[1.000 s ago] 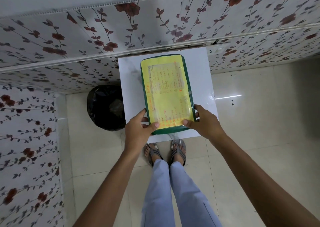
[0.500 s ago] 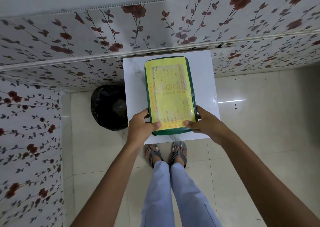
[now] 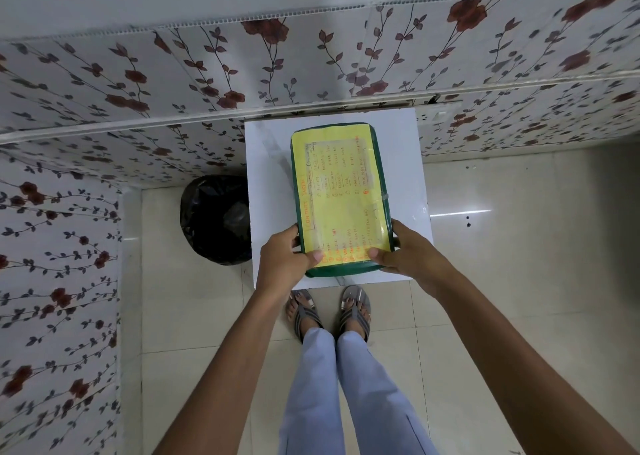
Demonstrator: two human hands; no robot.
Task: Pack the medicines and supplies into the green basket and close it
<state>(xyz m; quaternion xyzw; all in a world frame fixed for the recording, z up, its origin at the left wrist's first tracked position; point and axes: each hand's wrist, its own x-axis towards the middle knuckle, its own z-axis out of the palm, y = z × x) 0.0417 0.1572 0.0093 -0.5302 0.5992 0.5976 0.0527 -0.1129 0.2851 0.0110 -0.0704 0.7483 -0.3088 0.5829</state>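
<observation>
The green basket [image 3: 379, 163] stands on a small white table [image 3: 266, 184] with its lid down. A yellow handwritten sheet [image 3: 339, 194] is taped over the lid and covers nearly all of it. My left hand [image 3: 285, 257] grips the near left corner, thumb pressed on the lid's front edge. My right hand [image 3: 403, 250] grips the near right corner in the same way. The basket's contents are hidden under the lid. No medicines or supplies lie outside it.
A black bin with a bag liner [image 3: 216, 219] stands on the tiled floor just left of the table. Floral-patterned walls close in behind and to the left. My feet in sandals [image 3: 330, 310] are at the table's near edge.
Both hands keep the same hold on the basket's near corners. The basket has not visibly moved on the table; only the camera has shifted slightly.
</observation>
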